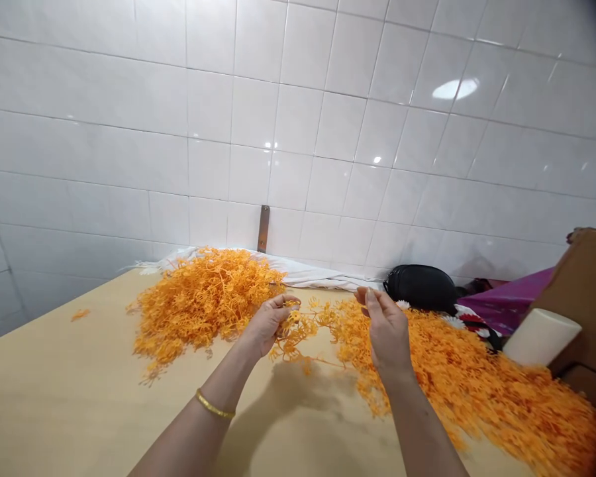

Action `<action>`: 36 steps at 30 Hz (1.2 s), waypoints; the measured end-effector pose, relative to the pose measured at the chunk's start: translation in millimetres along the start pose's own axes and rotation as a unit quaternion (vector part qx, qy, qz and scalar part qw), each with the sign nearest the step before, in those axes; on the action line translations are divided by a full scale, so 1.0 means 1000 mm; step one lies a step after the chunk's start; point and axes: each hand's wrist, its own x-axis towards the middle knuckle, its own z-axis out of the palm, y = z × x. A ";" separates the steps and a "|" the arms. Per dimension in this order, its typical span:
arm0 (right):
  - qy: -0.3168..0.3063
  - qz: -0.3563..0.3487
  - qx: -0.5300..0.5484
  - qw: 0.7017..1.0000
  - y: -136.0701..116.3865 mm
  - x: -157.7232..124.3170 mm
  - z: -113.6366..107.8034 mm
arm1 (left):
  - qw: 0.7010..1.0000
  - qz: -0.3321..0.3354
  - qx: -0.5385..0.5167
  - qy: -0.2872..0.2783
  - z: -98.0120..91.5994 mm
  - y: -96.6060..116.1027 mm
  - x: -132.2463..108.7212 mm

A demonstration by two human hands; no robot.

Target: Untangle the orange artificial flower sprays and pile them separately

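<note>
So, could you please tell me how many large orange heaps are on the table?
2: the left heap, left of the left hand, and the right heap, mostly right of the right hand.

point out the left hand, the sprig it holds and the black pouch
Left hand (266,324): head view, back of the hand
Sprig (297,328): head view, its frilly part
Black pouch (420,287): head view, its front

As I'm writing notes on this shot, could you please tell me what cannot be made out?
All in the head view:
Right hand: anything between its fingertips is too small to tell.
Left hand: its fingers hide part of the orange sprigs they hold.
Orange pile on the right: cut off by the picture's right edge.
Brown box: also cut off there.
</note>
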 end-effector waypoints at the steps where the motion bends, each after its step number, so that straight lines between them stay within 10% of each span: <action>1: 0.006 0.014 0.025 1.000 0.000 0.003 0.002 | 1.000 0.008 -0.007 0.009 0.000 -0.001 0.001; 7: -0.206 0.029 -0.072 0.975 -0.007 0.008 0.001 | 0.994 0.048 -0.067 0.065 -0.002 -0.007 0.009; 13: -0.479 -0.051 -0.254 0.839 -0.004 -0.013 0.012 | 0.975 0.043 -0.169 0.137 -0.001 -0.009 0.013; 17: -0.449 -0.084 -0.299 0.838 0.011 -0.014 0.020 | 0.973 0.043 -0.162 0.157 -0.002 -0.008 0.012; 23: -0.331 0.025 -0.181 0.926 0.020 0.006 0.008 | 0.971 0.031 -0.047 0.234 -0.009 -0.001 0.011; 31: -0.276 0.212 0.129 0.928 0.031 0.012 0.003 | 0.967 -0.083 0.208 -0.117 0.014 -0.002 -0.008; 36: -0.406 0.222 0.146 0.874 0.021 0.005 0.002 | 0.973 -0.139 0.170 -0.072 0.018 -0.022 -0.003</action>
